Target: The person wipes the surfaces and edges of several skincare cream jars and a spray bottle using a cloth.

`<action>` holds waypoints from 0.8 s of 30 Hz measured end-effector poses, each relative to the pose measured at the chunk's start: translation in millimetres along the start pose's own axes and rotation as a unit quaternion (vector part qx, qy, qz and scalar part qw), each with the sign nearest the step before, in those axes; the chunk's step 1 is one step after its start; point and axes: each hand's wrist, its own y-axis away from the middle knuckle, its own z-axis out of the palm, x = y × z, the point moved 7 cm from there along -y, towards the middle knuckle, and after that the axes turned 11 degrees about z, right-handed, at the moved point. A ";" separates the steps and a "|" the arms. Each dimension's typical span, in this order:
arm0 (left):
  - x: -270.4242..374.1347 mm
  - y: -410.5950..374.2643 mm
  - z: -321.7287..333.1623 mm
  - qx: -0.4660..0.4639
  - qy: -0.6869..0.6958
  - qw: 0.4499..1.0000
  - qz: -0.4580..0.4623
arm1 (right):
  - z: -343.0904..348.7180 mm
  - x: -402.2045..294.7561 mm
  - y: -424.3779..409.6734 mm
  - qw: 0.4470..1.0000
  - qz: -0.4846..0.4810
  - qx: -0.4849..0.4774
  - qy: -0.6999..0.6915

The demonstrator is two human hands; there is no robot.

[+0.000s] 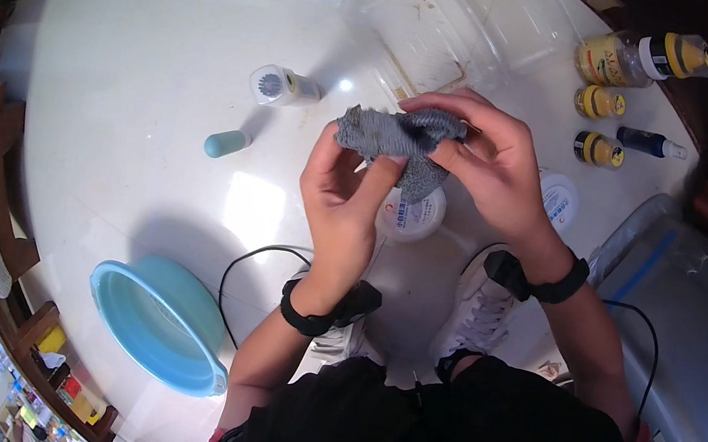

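A grey knitted cloth (376, 132) is bunched between my two hands, above the white floor. My left hand (350, 199) grips its left part, thumb on top. On the other side my right hand (497, 161) pinches the cloth between thumb and fingers. Just below the cloth, partly covered by it, is a white round tub with a printed lid (414, 220). A second such tub (558, 199) is partly hidden behind my right hand. Clear plastic trays (442, 32) lie beyond the hands. What the cloth may cover cannot be seen.
A blue plastic basin (168, 323) stands at lower left. A teal-capped object (225, 144) and a clear container (285, 87) stand left of my hands. At upper right are a labelled bottle (606, 58), small yellow-banded jars (598, 149) and a dark spray bottle (648, 142). A grey bin (685, 297) is at right.
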 end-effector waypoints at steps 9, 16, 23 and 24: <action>2.4 15.3 -8.7 0.011 -0.037 0.999 -0.010 | 16.3 18.0 15.9 0.997 0.008 0.040 -0.072; 4.4 -1.1 -32.6 0.087 -0.129 0.988 0.025 | 13.4 19.1 12.9 0.989 0.100 0.005 -0.109; 12.7 -3.4 -27.8 -0.003 0.038 0.999 -0.003 | 13.9 42.4 13.7 0.991 0.117 -0.064 -0.012; 15.3 -3.0 -28.4 -0.013 0.028 0.999 0.007 | 15.6 45.3 13.3 0.993 0.102 -0.065 0.000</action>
